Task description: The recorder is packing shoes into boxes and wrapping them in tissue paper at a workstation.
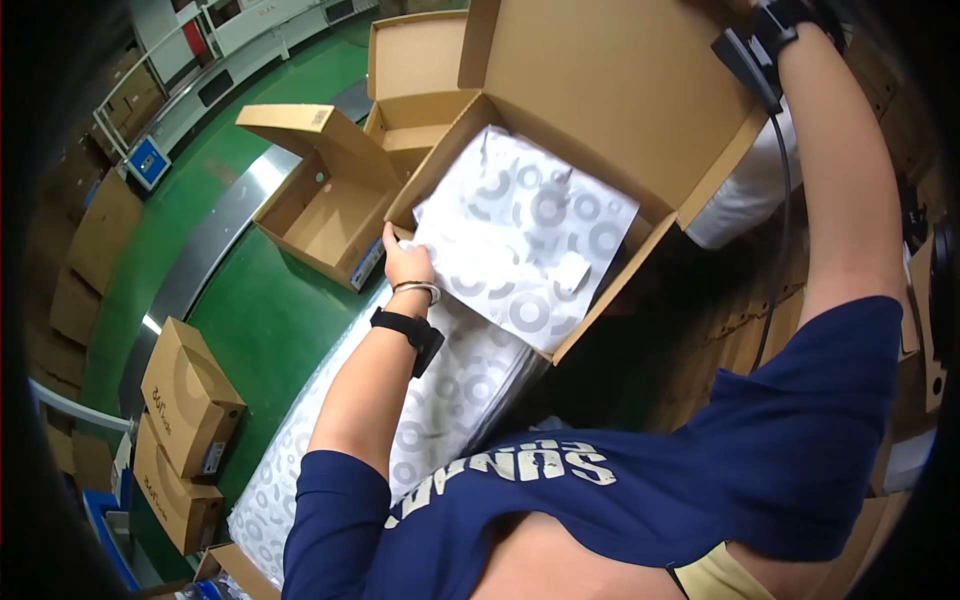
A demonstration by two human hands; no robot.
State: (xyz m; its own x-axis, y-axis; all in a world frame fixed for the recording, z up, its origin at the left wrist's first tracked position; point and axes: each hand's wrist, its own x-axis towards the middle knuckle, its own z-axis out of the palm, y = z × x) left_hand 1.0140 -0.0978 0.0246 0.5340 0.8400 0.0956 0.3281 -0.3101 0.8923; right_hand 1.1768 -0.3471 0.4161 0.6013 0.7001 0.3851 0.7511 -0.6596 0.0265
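A large open cardboard shoe box [600, 300] is tilted in front of me, its lid [610, 80] raised. White wrapping paper [500, 230] with grey ring patterns covers what lies inside, and a small white piece [573, 272] rests on the paper. My left hand [408, 264] is closed on the box's left side, thumb at the rim, beside the paper. At the upper right, my right hand [742, 4] is by the lid's far edge; the frame cuts it off, hiding its fingers. Both wrists wear black strapped devices.
A stack of the same patterned paper [440, 400] lies below the box. Two smaller open boxes [325, 205] [415, 120] stand beyond on the green surface. Closed shoe boxes [190, 400] sit at left. A black cable [785, 220] hangs from my right wrist.
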